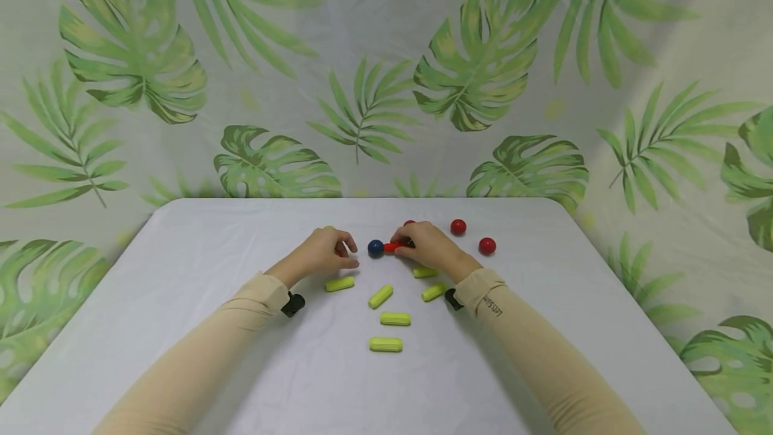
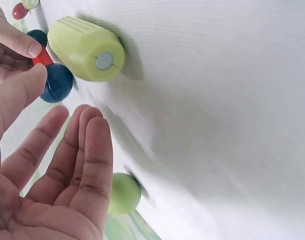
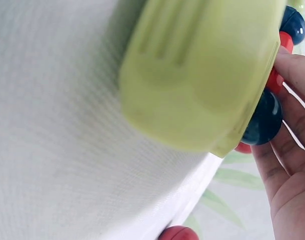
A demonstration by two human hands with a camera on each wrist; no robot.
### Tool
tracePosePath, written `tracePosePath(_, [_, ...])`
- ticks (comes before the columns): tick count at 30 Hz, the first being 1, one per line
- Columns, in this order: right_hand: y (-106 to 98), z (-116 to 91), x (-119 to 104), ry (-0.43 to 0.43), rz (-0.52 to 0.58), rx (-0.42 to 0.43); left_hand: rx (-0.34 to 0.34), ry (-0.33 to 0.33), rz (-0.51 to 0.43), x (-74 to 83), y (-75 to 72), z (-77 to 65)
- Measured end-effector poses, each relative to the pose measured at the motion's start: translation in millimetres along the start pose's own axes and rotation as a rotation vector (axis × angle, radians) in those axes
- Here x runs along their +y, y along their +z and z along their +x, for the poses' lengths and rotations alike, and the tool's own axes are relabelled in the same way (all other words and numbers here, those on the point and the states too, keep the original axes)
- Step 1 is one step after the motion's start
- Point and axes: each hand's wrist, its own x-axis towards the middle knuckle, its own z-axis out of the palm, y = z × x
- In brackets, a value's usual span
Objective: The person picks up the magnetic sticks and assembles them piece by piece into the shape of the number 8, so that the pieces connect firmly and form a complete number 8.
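Observation:
My right hand [image 1: 430, 247] pinches a red rod [image 1: 390, 247] between thumb and fingers. One blue ball [image 1: 376, 248] sits on the rod's left end, and a second blue ball [image 3: 265, 117] shows at its other end in the right wrist view. Just left of this piece, my left hand [image 1: 321, 254] holds nothing, its fingers loosely bent and thumb apart. A yellow-green rod [image 1: 340, 284] lies below the left hand, and a green ball [image 2: 125, 193] is partly hidden behind it. Another yellow-green rod [image 1: 425, 272] lies under the right wrist.
Several more yellow-green rods, including one [image 1: 386, 344] nearest me, lie on the white-covered table [image 1: 290, 381]. Red balls [image 1: 458, 227] rest beyond the right hand, one partly hidden by it. A leaf-print cloth [image 1: 362, 113] hangs behind the table.

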Motion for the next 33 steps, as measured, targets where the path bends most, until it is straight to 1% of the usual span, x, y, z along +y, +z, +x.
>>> tracePosePath(7, [0,-1,0,0.007,0.018,-0.007,-0.064,-0.006,-0.007,-5.6,-5.0,-13.8])
tracePosePath(13, [0,-1,0,-0.004,0.022,-0.002,-0.11,0.017,-0.013,-13.3,-6.5,-23.0])
tracePosePath(17, [0,0,1,-0.007,0.021,0.001,-0.122,0.041,-0.038,-18.0,-7.1,-26.8])
tracePosePath(24, [0,-1,1,0.009,0.039,-0.005,-0.158,0.058,-0.088,-22.0,-6.3,-33.3])
tracePosePath(28, [-1,-1,1,0.014,0.046,-0.005,-0.158,0.063,-0.104,-21.2,-5.1,-35.5])
tracePosePath(33, [-2,-2,-1,0.016,0.049,-0.008,-0.149,0.065,-0.095,-18.8,-4.3,-37.2])
